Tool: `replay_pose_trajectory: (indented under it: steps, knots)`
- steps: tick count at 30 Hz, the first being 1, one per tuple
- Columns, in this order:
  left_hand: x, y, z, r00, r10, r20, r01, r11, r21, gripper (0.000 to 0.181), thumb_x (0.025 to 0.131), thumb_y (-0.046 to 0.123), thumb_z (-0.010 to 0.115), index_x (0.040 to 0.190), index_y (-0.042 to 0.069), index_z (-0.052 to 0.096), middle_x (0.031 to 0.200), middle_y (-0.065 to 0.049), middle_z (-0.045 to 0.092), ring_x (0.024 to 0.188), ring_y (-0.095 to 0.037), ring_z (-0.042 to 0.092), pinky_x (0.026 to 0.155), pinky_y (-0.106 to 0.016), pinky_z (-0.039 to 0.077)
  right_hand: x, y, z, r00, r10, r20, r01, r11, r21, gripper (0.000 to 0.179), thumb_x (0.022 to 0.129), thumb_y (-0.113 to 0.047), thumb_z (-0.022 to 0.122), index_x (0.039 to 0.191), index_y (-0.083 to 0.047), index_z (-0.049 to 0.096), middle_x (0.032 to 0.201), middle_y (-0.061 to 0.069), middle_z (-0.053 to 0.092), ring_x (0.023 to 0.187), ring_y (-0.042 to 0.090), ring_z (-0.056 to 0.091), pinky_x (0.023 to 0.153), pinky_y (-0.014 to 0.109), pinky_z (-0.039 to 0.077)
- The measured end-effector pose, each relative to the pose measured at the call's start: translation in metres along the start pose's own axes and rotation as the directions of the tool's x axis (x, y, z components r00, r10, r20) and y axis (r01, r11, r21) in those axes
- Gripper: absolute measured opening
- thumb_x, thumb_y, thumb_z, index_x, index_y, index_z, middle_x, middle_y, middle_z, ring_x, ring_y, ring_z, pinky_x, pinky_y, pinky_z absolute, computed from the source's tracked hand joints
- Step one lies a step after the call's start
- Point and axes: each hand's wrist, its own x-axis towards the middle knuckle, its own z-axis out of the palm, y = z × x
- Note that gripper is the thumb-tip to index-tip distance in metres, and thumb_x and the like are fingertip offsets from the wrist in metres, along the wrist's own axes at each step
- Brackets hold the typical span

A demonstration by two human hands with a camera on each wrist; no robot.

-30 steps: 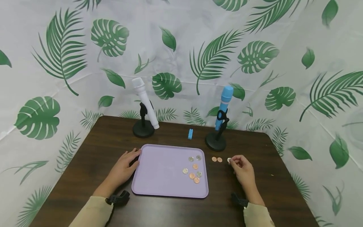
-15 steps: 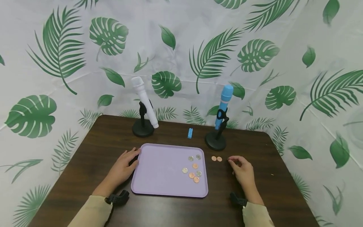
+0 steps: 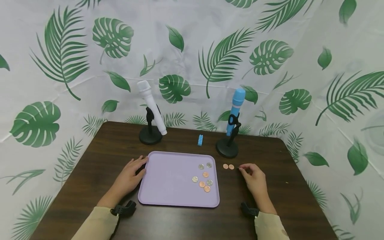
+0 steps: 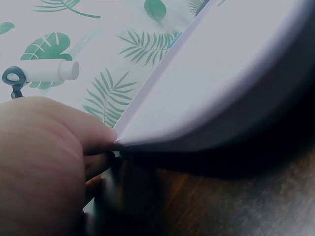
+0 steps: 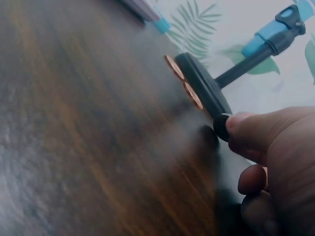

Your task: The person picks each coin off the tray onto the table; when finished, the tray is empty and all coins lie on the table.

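Observation:
My right hand pinches a silver coin between thumb and fingertips. It is seen dark and almost edge-on in the right wrist view, just above the table. Two copper coins lie side by side on the wood, left of those fingertips. With fingers extended, my left hand rests at the left edge of a lilac tray; its thumb lies along the same side. On the tray's right half lie several silver and copper coins.
Behind the tray stand a white microphone and a blue microphone, each on a black round-based stand. A small light-blue studded block lies between them. A leaf-printed cloth hangs behind the dark wooden table.
My right hand has lifted the silver coin from the table, where it lay under the fingertips, and shifted slightly left. The left hand and the tray stay put.

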Motion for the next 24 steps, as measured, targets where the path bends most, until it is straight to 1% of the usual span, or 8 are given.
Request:
replay_pose_trajectory:
  steps: [5,10,13,16,19,21,22,24]
  knots:
    - [0.0001,-0.0006,-0.0004,1.0,-0.012,0.008,0.012,1.0,-0.008,0.052,0.109,0.014,0.063,0.159,0.004,0.055,0.167,-0.019,0.052,0.163,-0.042,0.038,0.136,-0.069,0.018,0.0006,-0.001,0.0015,0.999,-0.038,0.012,0.038,0.998,-0.048,0.01,0.1,-0.023,0.082,0.103,-0.013,0.082,0.108,0.007,0.079,0.089,0.022,0.065,0.075,0.032,0.05]
    - [0.0002,-0.0016,-0.0007,1.0,-0.016,0.018,0.016,1.0,-0.013,0.052,0.109,0.015,0.063,0.16,0.004,0.054,0.167,-0.019,0.051,0.164,-0.041,0.037,0.136,-0.068,0.017,0.0003,-0.0015,0.003,0.997,-0.074,0.027,0.076,0.993,-0.091,0.005,0.1,-0.018,0.082,0.101,-0.014,0.084,0.106,0.007,0.078,0.097,0.024,0.071,0.084,0.041,0.055]
    - [0.0003,-0.002,-0.0009,1.0,-0.016,0.023,0.016,1.0,-0.013,0.052,0.109,0.014,0.063,0.16,0.004,0.054,0.167,-0.019,0.051,0.164,-0.042,0.036,0.136,-0.069,0.016,-0.0018,-0.0014,0.0029,0.995,-0.09,0.031,0.093,0.99,-0.107,0.006,0.1,-0.019,0.082,0.102,-0.015,0.085,0.103,0.006,0.076,0.093,0.023,0.07,0.082,0.041,0.056]
    - [0.0003,-0.0027,-0.0006,0.999,-0.017,0.028,0.017,1.0,-0.01,0.052,0.109,0.014,0.063,0.16,0.005,0.054,0.167,-0.018,0.051,0.164,-0.042,0.036,0.136,-0.069,0.016,-0.0026,-0.0016,0.0016,0.996,-0.088,0.034,0.091,0.991,-0.098,0.009,0.101,-0.022,0.081,0.103,-0.015,0.085,0.101,0.006,0.075,0.088,0.022,0.066,0.078,0.038,0.054]
    - [0.001,-0.0037,0.0001,0.999,-0.018,0.027,0.019,1.0,-0.01,0.052,0.11,0.015,0.063,0.16,0.005,0.054,0.168,-0.017,0.051,0.164,-0.041,0.036,0.136,-0.068,0.016,-0.0013,-0.0016,0.0,0.998,-0.047,0.044,0.049,0.997,-0.058,0.016,0.104,-0.03,0.077,0.105,-0.015,0.084,0.104,0.007,0.076,0.088,0.02,0.064,0.078,0.034,0.051]
    - [0.0017,-0.0043,0.0006,1.0,-0.019,0.025,0.019,1.0,-0.01,0.052,0.109,0.015,0.063,0.16,0.005,0.054,0.168,-0.017,0.051,0.164,-0.041,0.036,0.136,-0.068,0.016,0.0005,-0.0014,-0.0017,0.999,0.015,0.045,-0.015,1.0,0.004,0.022,0.106,-0.034,0.073,0.107,-0.015,0.083,0.107,0.008,0.077,0.089,0.018,0.063,0.076,0.03,0.051]
    - [0.0022,-0.0048,0.0011,1.0,-0.017,0.024,0.018,1.0,-0.008,0.052,0.11,0.015,0.062,0.16,0.005,0.054,0.168,-0.017,0.051,0.164,-0.041,0.035,0.136,-0.068,0.016,0.0013,-0.001,-0.0027,0.997,0.057,0.047,-0.059,0.997,0.047,0.024,0.107,-0.036,0.072,0.108,-0.014,0.082,0.108,0.009,0.077,0.086,0.017,0.063,0.074,0.029,0.051]
    - [0.0033,-0.0058,0.0023,1.0,-0.014,0.023,0.014,1.0,-0.005,0.052,0.11,0.015,0.063,0.16,0.005,0.054,0.168,-0.016,0.052,0.164,-0.041,0.036,0.136,-0.068,0.017,0.0024,0.0,-0.0051,0.989,0.138,0.052,-0.144,0.979,0.143,0.028,0.108,-0.039,0.069,0.112,-0.013,0.08,0.11,0.011,0.077,0.079,0.015,0.062,0.067,0.026,0.052]
